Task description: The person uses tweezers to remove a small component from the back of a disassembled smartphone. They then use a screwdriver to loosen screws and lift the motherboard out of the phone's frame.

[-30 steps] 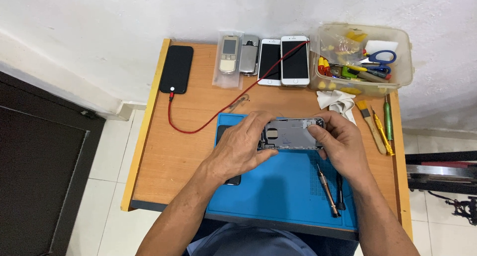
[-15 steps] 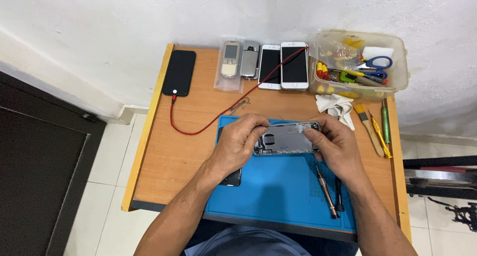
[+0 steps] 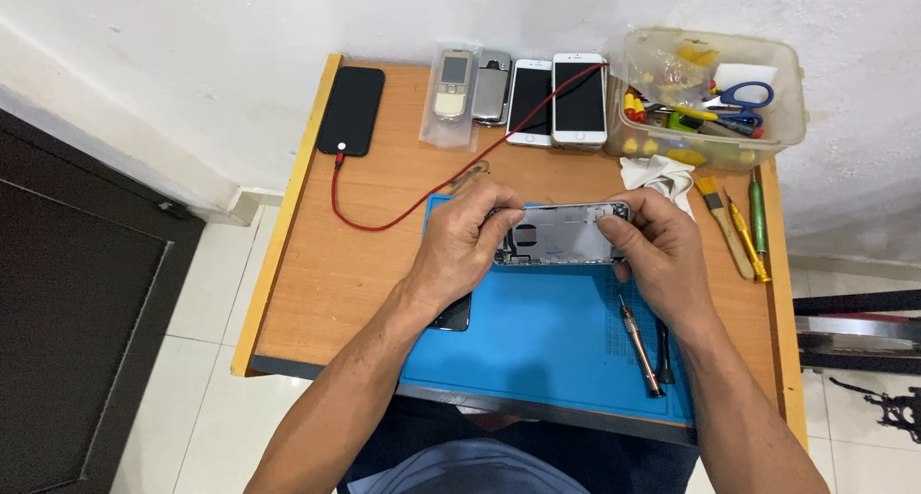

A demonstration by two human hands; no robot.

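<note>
Left hand (image 3: 470,245), right hand (image 3: 657,249): each clamped on one end of opened phone housing (image 3: 559,233), held just above blue mat (image 3: 537,341). Screwdriver (image 3: 641,347) on mat beside right wrist. Clear tool tub (image 3: 708,96) at desk rear.

Work mat (image 3: 537,350) is laid on the desk (image 3: 365,264), toward front edge, right of ctr. Opened phone chassis (image 3: 561,235) is held above mat's rear edge, left hand (image 3: 470,245) at its left end, right hand (image 3: 657,249) at its right end. Two screwdrivers (image 3: 641,348) are placed on mat, right side. Along rear edge, L to R: phone on cable (image 3: 351,110), bagged handset (image 3: 452,86), three more phones (image 3: 547,101), parts tub (image 3: 710,101). Brush (image 3: 721,225) and two drivers (image 3: 753,227) lie right of mat.
</note>
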